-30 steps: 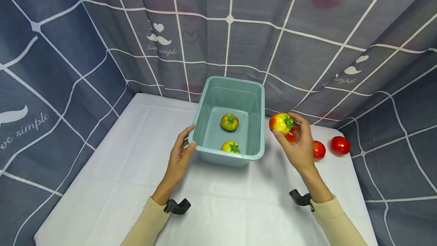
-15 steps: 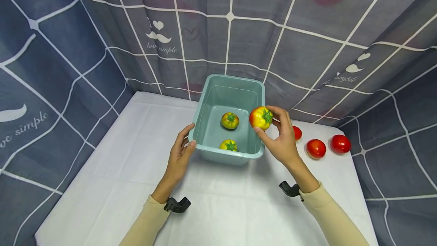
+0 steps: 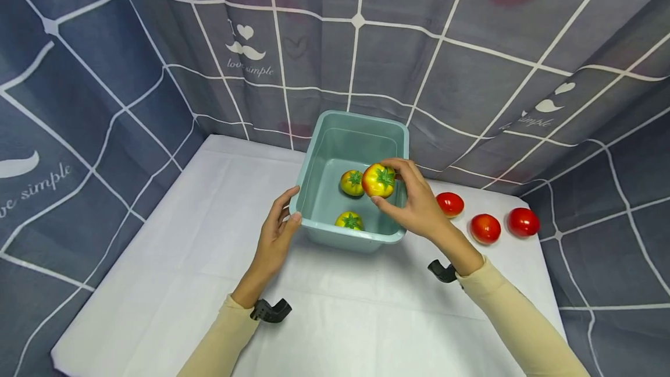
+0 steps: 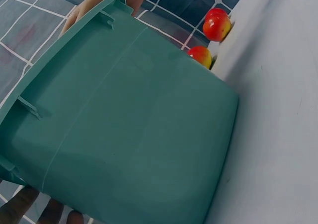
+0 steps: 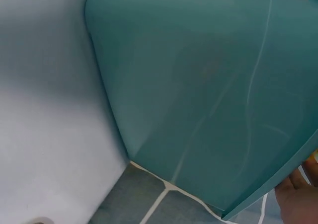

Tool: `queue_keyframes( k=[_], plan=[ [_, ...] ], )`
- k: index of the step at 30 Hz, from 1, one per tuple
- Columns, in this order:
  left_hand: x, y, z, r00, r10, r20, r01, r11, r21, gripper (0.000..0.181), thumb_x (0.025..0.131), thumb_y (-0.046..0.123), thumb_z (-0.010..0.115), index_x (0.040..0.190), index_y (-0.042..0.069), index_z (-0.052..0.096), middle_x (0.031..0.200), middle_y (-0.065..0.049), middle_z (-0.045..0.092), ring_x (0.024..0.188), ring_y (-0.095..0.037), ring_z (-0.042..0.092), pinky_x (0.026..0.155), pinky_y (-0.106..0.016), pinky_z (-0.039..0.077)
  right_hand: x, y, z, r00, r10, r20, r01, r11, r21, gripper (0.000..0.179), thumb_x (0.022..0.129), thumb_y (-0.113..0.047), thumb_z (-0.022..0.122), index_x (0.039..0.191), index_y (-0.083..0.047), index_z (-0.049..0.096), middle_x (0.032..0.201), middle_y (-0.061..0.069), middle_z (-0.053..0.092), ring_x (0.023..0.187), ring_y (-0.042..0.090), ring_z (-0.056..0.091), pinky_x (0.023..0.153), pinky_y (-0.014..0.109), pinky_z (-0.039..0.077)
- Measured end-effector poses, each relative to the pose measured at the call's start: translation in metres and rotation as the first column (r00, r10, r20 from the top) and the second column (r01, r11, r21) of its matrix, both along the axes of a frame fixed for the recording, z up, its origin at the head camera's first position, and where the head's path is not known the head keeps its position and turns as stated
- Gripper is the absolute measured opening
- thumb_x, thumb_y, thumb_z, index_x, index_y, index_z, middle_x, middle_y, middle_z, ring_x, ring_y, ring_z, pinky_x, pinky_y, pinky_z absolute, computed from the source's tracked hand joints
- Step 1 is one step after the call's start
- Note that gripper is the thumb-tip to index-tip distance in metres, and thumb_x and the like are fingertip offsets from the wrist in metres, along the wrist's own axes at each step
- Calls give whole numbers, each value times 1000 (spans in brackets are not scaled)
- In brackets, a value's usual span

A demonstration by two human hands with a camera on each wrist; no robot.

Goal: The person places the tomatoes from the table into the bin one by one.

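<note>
My right hand [image 3: 410, 199] pinches a yellow-red tomato [image 3: 378, 181] with a green leafy top between thumb and fingers. It holds the tomato over the right part of a teal plastic bin [image 3: 327, 230]. Inside lie two similar tomatoes, one near the middle [image 3: 351, 184] and one near the front wall [image 3: 349, 220]. My left hand [image 3: 274, 236] holds the bin's front left corner, thumb and fingers at the rim. The left wrist view shows its fingertips [image 4: 49, 213] against the bin's outside. The right wrist view mostly shows the bin wall, with the right hand [image 5: 300, 194] at the edge.
Three red tomatoes lie right of the bin: one nearest it [image 3: 450, 205], one in the middle [image 3: 485, 229] and one by the table's right edge [image 3: 523, 223]. A white cloth [image 3: 335, 307] covers the table. Grey checked curtains [image 3: 314, 63] surround it.
My right hand has carried the yellow-red tomato leftward from beside the bin to over its inside, uncovering the red tomatoes behind. The left hand has stayed at the bin's corner.
</note>
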State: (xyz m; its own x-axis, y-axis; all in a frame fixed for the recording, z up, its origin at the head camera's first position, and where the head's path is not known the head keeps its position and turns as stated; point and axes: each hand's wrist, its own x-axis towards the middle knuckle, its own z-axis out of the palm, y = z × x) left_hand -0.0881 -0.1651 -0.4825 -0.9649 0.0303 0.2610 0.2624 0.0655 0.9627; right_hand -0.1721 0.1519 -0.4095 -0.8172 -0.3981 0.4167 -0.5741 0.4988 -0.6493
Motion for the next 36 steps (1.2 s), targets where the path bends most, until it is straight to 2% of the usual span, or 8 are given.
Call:
queue_keyframes(
  k=[5,9,17,24,31,33,36],
  plan=[
    [-1,-1,1,1000,-10,-2,10,1000,0,56,113,12,55,165,28,41,172,2,37,146,-27,51,107,-17,48,-4,-2,1,1000,5,20,-7,996,91,68,90,-29,86,149,-20,55,147,1,57,136,20,54,115,51,48],
    [-1,0,2,1000,-15,-10,15,1000,7,56,113,11,55,165,27,42,172,1,37,146,-35,51,107,-17,49,-7,-2,1,1000,11,5,-11,988,155,67,90,-32,85,149,-18,55,147,2,58,138,23,54,116,54,44],
    [-2,1,0,1000,-11,-19,11,1000,0,57,112,9,54,165,26,42,172,2,38,145,-37,52,107,-18,49,-12,0,0,999,0,-38,7,978,207,67,91,-31,85,148,-13,55,147,5,60,142,26,52,123,59,33],
    [-2,0,0,1000,-1,-31,1,1000,1,56,113,9,53,165,25,42,172,-1,39,145,-41,52,106,-17,49,-7,5,3,999,-43,-1,43,987,153,66,91,-31,85,148,-15,56,147,4,60,141,26,52,122,57,33],
    [-2,1,1,1000,3,-17,-3,1000,5,56,112,9,54,165,26,43,171,3,40,144,-31,54,106,-17,50,4,23,5,995,-104,-4,105,994,35,63,92,-24,86,148,-16,58,147,4,61,139,28,55,117,60,42],
    [-2,1,1,1000,3,-20,-3,1000,5,56,112,9,54,165,25,42,171,2,40,143,-24,56,106,-17,50,7,30,4,990,-140,-13,140,990,2,62,91,-21,86,147,-16,60,146,3,62,137,27,57,112,52,47],
    [-2,1,1,1000,2,-22,-2,1000,7,57,112,8,54,165,24,42,171,1,40,140,-15,56,105,-17,50,11,44,-2,977,-211,-32,210,977,-41,60,91,-18,87,145,-16,62,144,4,64,135,25,59,109,40,47]
  ],
)
